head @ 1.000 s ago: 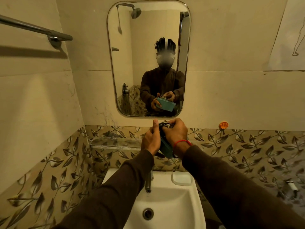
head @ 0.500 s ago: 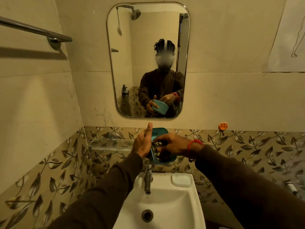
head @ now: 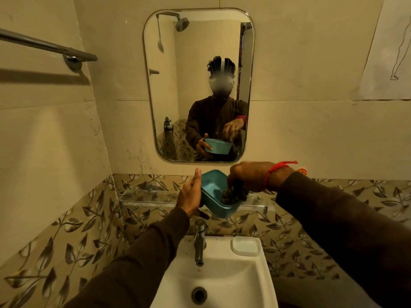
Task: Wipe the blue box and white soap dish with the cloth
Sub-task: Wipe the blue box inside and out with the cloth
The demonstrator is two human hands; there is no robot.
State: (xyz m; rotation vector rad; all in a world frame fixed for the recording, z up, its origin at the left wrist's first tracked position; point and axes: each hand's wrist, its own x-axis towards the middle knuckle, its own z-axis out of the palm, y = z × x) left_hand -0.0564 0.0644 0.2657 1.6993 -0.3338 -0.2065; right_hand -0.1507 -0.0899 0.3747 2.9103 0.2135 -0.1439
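Cloth (head: pixel 234 194) in box (head: pixel 214 197); soap dish (head: pixel 245 246) right of tap (head: pixel 199 241).

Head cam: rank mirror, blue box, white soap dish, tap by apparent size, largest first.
1. mirror, by far the largest.
2. blue box, held above the sink.
3. and 4. white soap dish and tap look similar in extent, so I won't rank them.

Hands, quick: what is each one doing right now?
Left hand: grips the side of the blue plastic box, thumb up along its rim.
Right hand: fingers curled round the dark patterned cloth, pressing it inside the box.
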